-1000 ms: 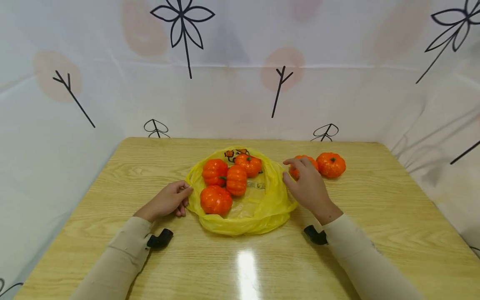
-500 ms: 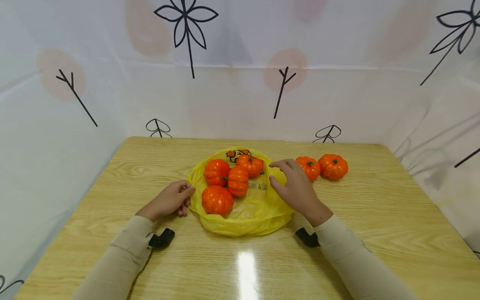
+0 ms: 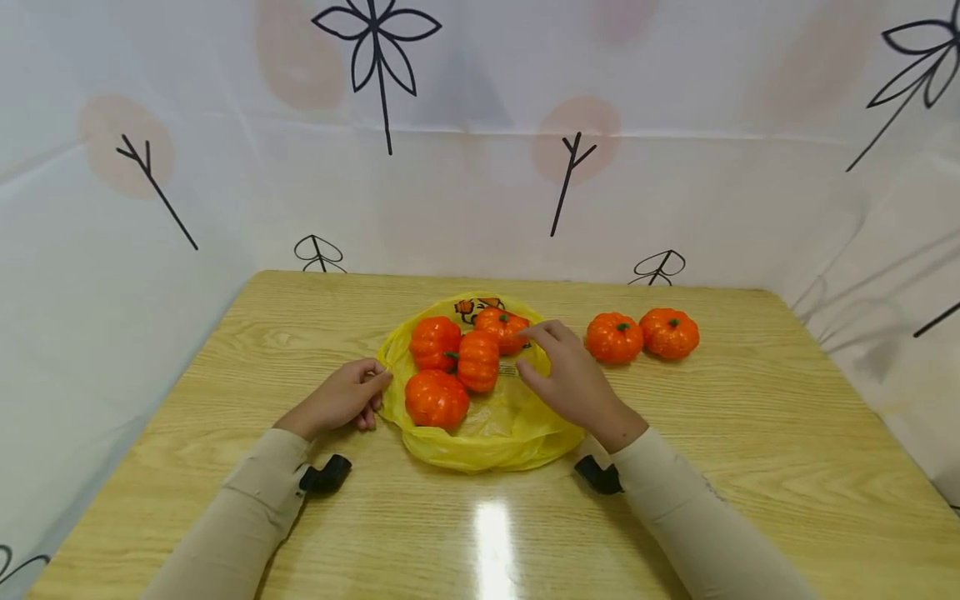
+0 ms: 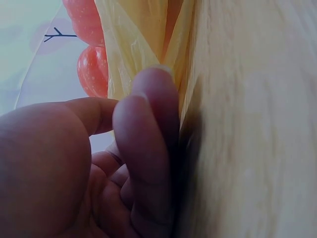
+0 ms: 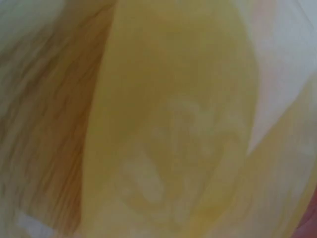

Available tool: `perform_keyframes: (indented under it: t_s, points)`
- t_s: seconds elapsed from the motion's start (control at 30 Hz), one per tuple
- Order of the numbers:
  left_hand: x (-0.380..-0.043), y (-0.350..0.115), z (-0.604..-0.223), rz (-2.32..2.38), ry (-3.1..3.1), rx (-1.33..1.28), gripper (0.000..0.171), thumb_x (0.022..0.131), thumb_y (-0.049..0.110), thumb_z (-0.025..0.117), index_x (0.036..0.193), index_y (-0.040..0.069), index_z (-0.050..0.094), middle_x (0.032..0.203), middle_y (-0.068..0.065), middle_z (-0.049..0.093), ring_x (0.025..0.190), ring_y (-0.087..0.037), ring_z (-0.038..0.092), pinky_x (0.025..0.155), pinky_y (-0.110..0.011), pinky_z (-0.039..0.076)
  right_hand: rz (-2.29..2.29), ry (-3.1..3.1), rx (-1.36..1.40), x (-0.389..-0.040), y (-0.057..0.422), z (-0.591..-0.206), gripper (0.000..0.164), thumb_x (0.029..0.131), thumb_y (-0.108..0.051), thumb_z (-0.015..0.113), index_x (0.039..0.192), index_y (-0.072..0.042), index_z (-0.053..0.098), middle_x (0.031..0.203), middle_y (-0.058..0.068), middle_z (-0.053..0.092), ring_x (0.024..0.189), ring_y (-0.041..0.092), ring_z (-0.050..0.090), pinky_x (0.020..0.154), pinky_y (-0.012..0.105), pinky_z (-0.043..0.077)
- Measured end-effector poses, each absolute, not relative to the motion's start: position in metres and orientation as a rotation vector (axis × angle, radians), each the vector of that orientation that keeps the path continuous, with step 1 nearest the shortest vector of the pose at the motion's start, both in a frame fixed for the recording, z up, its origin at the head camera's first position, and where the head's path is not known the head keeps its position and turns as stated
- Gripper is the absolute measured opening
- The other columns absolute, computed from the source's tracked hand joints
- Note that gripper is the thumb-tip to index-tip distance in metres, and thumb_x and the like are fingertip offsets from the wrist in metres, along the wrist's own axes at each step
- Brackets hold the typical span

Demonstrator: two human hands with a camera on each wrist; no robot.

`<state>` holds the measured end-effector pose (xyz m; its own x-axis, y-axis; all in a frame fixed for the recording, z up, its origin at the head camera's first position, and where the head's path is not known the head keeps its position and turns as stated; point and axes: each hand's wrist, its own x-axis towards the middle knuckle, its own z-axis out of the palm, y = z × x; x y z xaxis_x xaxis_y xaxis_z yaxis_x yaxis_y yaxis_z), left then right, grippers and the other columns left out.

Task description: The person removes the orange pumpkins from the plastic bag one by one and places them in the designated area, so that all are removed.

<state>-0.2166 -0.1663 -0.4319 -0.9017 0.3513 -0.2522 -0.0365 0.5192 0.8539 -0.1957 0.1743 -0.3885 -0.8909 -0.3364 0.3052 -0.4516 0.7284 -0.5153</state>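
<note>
Four pumpkins point(image 3: 477, 361) are sitting inside the spread yellow bag point(image 3: 480, 454), its thin wall risking a fold inward if snagged.
The left hand point(image 3: 348, 396) is pinching the bag's rim; a loose hold there could be letting that side slump. The right hand point(image 3: 566, 379) is hovering over the bag's right side, fingers curved and well parted, apparently holding nothing; whether they are touching the rear pumpkin point(image 3: 498, 327) is unclear. Catching the plastic could be dragging everything along. Two outer pumpkins point(image 3: 614, 338) point(image 3: 670, 334) are resting rightward on the table point(image 3: 750, 433), perhaps rolling if knocked.
</note>
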Motion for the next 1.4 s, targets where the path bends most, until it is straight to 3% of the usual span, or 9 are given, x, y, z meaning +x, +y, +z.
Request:
perform_keyframes:
  t_s: [0.4, 0.67, 1.03, 1.2, 1.4]
  points:
    - [-0.215, -0.166, -0.429, 1.361, 2.36, 0.264, 0.032, 0.108, 0.032, 0.045, 0.1, 0.002, 0.054, 0.073, -0.006, 0.057, 0.049, -0.014, 0.06, 0.046, -0.028, 0.053, 0.879, -2.769, 0.692, -0.194, 0.162, -0.392, 0.036, 0.095, -0.022, 0.069, 0.129, -0.008, 0.062, 0.128, 0.012, 0.057, 0.113, 0.031, 0.058, 0.089, 0.043, 0.054]
    - [-0.216, -0.166, -0.43, 1.362, 2.358, 0.264, 0.033, 0.109, 0.031, 0.045, 0.1, 0.002, 0.054, 0.073, -0.006, 0.057, 0.049, -0.013, 0.06, 0.045, -0.028, 0.053, 0.865, -2.785, 0.71, -0.193, 0.158, -0.391, 0.039, 0.096, -0.024, 0.067, 0.133, -0.014, 0.059, 0.129, 0.011, 0.056, 0.107, 0.029, 0.061, 0.081, 0.037, 0.056]
    - [-0.217, -0.166, -0.432, 1.36, 2.352, 0.228, 0.03, 0.108, 0.03, 0.045, 0.098, 0.003, 0.054, 0.073, -0.006, 0.057, 0.05, -0.014, 0.061, 0.048, -0.028, 0.054, 0.875, -2.748, 0.773, -0.193, 0.147, -0.392, 0.045, 0.094, -0.02, 0.071, 0.136, -0.013, 0.056, 0.134, 0.01, 0.052, 0.113, 0.029, 0.06, 0.092, 0.041, 0.055]
    - [-0.217, -0.166, -0.432, 1.354, 2.357, 0.245, 0.03, 0.109, 0.03, 0.045, 0.097, 0.003, 0.054, 0.073, -0.006, 0.057, 0.05, -0.014, 0.061, 0.048, -0.029, 0.054, 0.826, -2.785, 0.77, -0.193, 0.143, -0.391, 0.054, 0.094, -0.022, 0.071, 0.144, -0.016, 0.05, 0.151, 0.015, 0.042, 0.127, 0.032, 0.055, 0.098, 0.045, 0.055]
    - [-0.218, -0.165, -0.433, 1.353, 2.359, 0.252, 0.031, 0.109, 0.03, 0.044, 0.098, 0.003, 0.054, 0.073, -0.006, 0.057, 0.05, -0.014, 0.061, 0.048, -0.029, 0.054, 0.798, -2.878, 0.8, -0.191, 0.141, -0.39, 0.071, 0.096, -0.032, 0.07, 0.157, -0.024, 0.033, 0.165, 0.014, 0.021, 0.145, 0.043, 0.036, 0.108, 0.057, 0.045]
